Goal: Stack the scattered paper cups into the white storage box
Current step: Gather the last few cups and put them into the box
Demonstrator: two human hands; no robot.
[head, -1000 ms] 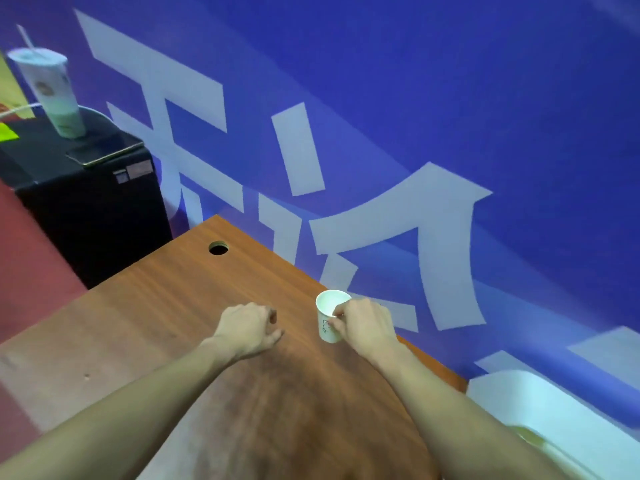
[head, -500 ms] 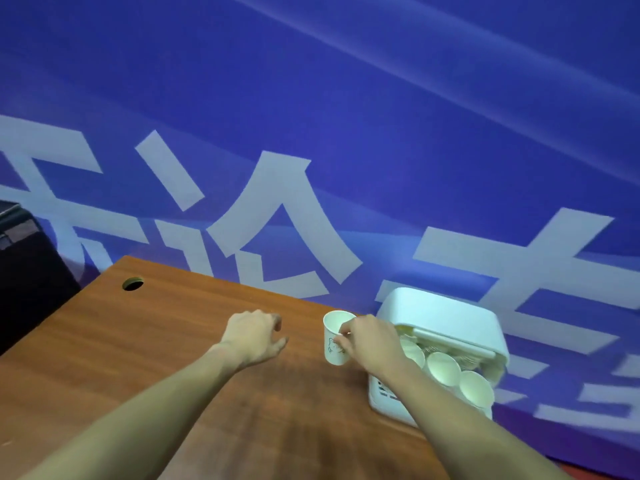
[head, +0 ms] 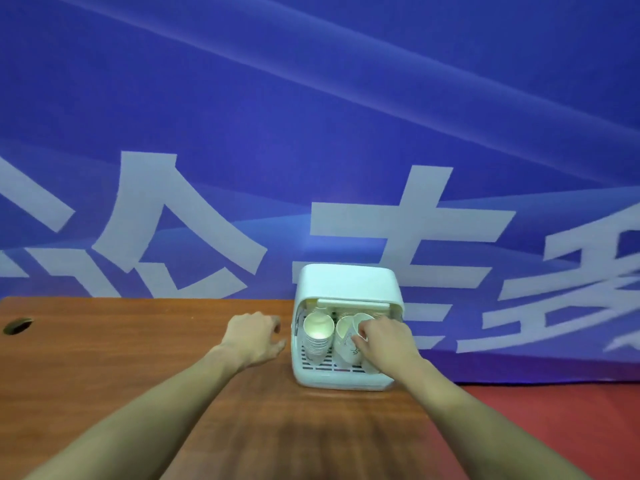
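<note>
The right hand (head: 384, 337) pinches the rim of a light, squashy paper cup (head: 358, 327) inside the white storage box (head: 346, 282) at 12 o'clock, while the left hand (head: 252, 336) hangs loosely curled, holding nothing.

Evenly lit, fairly bright indoor scene with soft focus overall. Wide-angle lens bends the desk (head: 104, 358) edge toward nine o'clock. Faint shadow on the wood toward six o'clock.
</note>
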